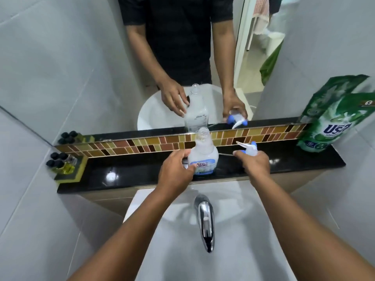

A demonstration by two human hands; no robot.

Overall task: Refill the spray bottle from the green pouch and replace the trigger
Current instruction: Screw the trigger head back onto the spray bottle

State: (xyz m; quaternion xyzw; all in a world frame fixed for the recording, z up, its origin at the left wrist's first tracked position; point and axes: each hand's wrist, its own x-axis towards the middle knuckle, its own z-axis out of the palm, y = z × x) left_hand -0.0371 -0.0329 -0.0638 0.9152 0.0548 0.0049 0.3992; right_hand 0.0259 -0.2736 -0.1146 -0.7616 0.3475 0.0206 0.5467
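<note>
A clear spray bottle (203,153) with a blue-and-white label stands upright on the black ledge (125,175) behind the sink, its neck open with no top on it. My left hand (176,170) grips its lower left side. My right hand (252,163) holds the white-and-blue trigger head (250,148) just right of the bottle, low over the ledge, its thin dip tube trailing left toward the bottle. The green pouch (332,116) leans upright against the wall at the ledge's far right, untouched.
A chrome faucet (205,220) juts over the white basin (253,230) below my arms. Small dark-capped bottles on a yellow-green tray (63,163) sit at the ledge's left end. A mirror (101,67) above the mosaic tile strip reflects a person's torso and hands.
</note>
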